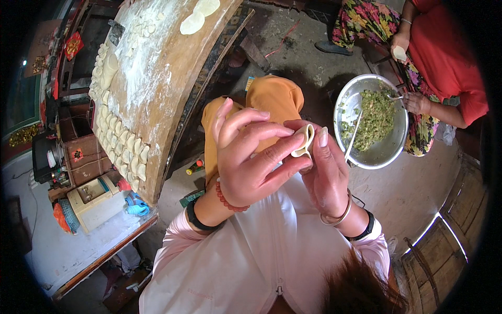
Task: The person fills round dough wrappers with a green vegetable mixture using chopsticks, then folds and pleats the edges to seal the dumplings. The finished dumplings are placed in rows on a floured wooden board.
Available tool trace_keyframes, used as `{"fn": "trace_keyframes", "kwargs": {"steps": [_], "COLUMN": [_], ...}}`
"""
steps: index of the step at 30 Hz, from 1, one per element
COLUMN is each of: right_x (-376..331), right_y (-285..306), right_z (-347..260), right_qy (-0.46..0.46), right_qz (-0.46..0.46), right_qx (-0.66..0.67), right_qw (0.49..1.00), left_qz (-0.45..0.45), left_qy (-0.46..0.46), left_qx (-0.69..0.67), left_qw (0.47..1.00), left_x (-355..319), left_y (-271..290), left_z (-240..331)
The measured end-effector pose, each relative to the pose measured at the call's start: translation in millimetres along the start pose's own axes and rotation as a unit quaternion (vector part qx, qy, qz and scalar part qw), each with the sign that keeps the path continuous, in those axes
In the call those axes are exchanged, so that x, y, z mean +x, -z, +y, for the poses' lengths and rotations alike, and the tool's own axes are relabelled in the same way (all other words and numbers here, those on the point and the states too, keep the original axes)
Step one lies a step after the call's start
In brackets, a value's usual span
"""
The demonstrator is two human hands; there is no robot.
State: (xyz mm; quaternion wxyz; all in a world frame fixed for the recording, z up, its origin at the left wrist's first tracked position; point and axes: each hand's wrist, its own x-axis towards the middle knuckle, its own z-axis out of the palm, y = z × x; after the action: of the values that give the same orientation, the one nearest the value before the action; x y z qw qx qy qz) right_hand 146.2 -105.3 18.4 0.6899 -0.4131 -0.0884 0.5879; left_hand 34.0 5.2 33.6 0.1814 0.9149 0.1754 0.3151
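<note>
A half-folded dumpling (pixel 304 142) held between two hands above the lap, its edge gaping in a loop.

From where I stand, the left hand (pixel 246 157) pinches the dough between thumb and forefinger, its other fingers fanned apart; the right hand (pixel 328 170) closes on the far side, thumb upright, though I cannot tell how its hidden fingers sit. The gap could stay unsealed if the rims meet unevenly, and a hard tug between the hands could tear the thin skin. I cannot see whether any filling is inside. The mixing bowl (pixel 341 149) of green filling (pixel 374 120) stands near the right hand, a pale-handled utensil (pixel 354 135) leaning over its rim; a careless elbow could knock that loose.
</note>
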Motion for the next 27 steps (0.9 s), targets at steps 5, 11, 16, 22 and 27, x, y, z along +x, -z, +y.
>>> {"fn": "trace_keyframes", "kwargs": {"steps": [5,11,16,22,27], "right_x": [1.5,-1.7,-2.5,3.1,4.5], "right_y": [1.0,-1.4,-0.5,3.8,4.0], "right_z": [0.3,-0.3,-0.5,2.1,3.7], "right_qy": [0.017,0.000,-0.033,-0.046,-0.067], "right_qz": [-0.029,-0.038,-0.048,0.017,0.008], "right_qx": [-0.002,-0.003,0.020,0.054,0.046], "right_qw": [0.999,0.999,0.998,0.997,0.997], "left_qz": [0.011,0.037,0.033,0.006,-0.051], "left_qy": [-0.014,-0.024,-0.021,0.020,0.058], "left_qx": [0.017,0.047,0.028,-0.003,-0.062], "left_qw": [1.000,0.998,0.999,1.000,0.995], "left_x": [-2.6,-9.4,-11.1,-10.8,-9.4], "left_y": [-0.7,1.1,0.1,-1.6,-1.9], "left_z": [-1.5,1.0,-5.1,-7.4,-10.1]}}
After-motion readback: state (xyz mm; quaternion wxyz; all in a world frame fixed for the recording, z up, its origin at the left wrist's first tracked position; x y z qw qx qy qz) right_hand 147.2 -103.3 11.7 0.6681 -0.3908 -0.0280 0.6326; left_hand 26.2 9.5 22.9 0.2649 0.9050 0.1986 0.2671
